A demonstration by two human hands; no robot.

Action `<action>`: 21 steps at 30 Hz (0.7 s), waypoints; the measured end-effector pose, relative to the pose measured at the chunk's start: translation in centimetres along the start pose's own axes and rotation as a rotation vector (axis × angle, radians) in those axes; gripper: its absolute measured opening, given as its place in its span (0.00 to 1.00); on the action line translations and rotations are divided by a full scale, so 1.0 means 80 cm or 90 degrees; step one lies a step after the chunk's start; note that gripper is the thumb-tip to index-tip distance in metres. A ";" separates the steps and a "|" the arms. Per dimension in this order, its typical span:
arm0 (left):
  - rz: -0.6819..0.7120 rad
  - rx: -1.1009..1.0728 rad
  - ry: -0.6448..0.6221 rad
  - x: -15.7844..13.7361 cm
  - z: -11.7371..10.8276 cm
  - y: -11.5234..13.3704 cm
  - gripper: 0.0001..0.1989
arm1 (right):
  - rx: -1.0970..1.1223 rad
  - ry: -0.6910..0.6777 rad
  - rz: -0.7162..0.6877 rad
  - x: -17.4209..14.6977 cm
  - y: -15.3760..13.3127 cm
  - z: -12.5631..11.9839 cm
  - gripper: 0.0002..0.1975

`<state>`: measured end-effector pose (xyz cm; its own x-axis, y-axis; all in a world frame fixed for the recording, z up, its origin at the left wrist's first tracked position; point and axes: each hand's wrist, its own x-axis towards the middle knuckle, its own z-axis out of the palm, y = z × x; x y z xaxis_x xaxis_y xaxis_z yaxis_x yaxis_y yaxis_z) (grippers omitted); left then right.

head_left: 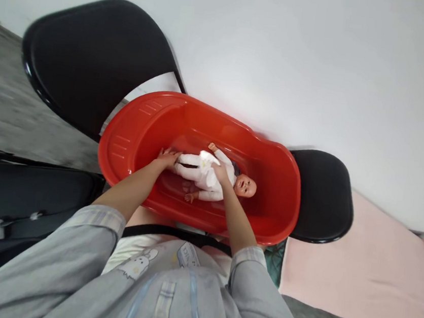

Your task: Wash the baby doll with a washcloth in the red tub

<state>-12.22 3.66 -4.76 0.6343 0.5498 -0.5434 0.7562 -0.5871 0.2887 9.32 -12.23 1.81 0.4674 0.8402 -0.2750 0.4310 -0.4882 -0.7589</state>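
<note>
Sleeves: grey, soft cloth, closest to my lens (84,236); both forearms run forward from them into the tub.
Tub: long red plastic baby bathtub (122,143), resting across two black seats; I see no water in it.
Doll: small plastic baby doll in a white one-piece suit (206,174), lying on its back on the tub floor, head toward the right end, legs toward the left.
Left hand: my left hand (166,158) is at the doll's feet, fingers curled about the ankles; I judge it a light grip, though the fingertips are hidden.
Right hand: my right hand (222,173) lies palm down on the doll's chest, just beside the neck, fingers spread and pressing rather than clasped.
Surroundings: large black round chair seat (93,58) behind the tub's left end; smaller black round stool seat (324,197) under its right end; pink cloth (356,267) spread to the right; white wall (323,54) beyond.
Handling advice: as I judge it, the head is unsupported, so I would slide the right palm up under the neck before any lift, keep the ankles held loosely, and move both ends together, low over the tub floor.
Risk: the tub spans two separate seats, so I would avoid leaning weight on its rim.
</note>
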 end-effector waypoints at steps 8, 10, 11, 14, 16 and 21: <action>-0.008 0.004 -0.020 0.002 0.002 0.000 0.60 | -0.355 0.162 0.100 -0.014 0.029 -0.050 0.25; -0.008 0.008 -0.020 0.002 0.002 -0.001 0.60 | -0.400 0.135 0.131 -0.016 0.032 -0.033 0.28; -0.008 0.010 -0.020 0.001 0.002 0.000 0.59 | -0.407 0.119 0.142 -0.015 0.033 -0.023 0.29; -0.007 0.011 -0.020 0.001 0.001 0.000 0.59 | -0.391 0.080 0.127 -0.008 0.027 0.007 0.30; -0.006 0.009 -0.020 0.001 0.001 0.000 0.59 | -0.362 0.048 0.060 -0.001 0.018 0.027 0.29; -0.009 0.002 -0.014 -0.001 0.001 0.000 0.58 | -0.327 -0.024 -0.065 0.014 -0.010 0.076 0.27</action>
<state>-12.26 3.58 -4.81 0.6203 0.5450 -0.5641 0.7643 -0.5815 0.2786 4.79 -9.46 -1.46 0.3796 0.8928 -0.2426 0.8004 -0.4484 -0.3980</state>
